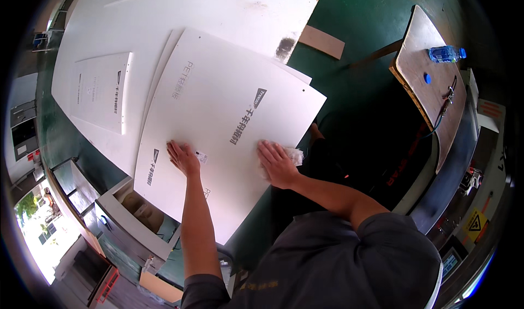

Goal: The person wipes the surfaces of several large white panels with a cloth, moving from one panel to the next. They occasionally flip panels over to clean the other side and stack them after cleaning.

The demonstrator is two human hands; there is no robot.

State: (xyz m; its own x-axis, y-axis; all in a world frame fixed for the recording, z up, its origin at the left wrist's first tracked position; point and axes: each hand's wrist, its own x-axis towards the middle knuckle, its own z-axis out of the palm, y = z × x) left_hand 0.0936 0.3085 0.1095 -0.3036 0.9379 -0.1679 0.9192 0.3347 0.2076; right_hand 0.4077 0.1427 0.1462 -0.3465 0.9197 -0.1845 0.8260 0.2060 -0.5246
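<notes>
A large white panel with printed dark lettering and small holes near its corners lies in front of me, its near part reaching past the table toward my body. My left hand rests on the panel's left part, fingers spread, beside a small white label. Near the panel's right edge, my right hand presses a crumpled white cloth against the surface. Part of the cloth is hidden under the palm. Another white board shows its edge beneath the large panel.
A smaller white panel lies on the white table to the left. At right, a wooden-topped table carries a blue bottle, a blue cap and a tool with a hose. A brown board is on the green floor.
</notes>
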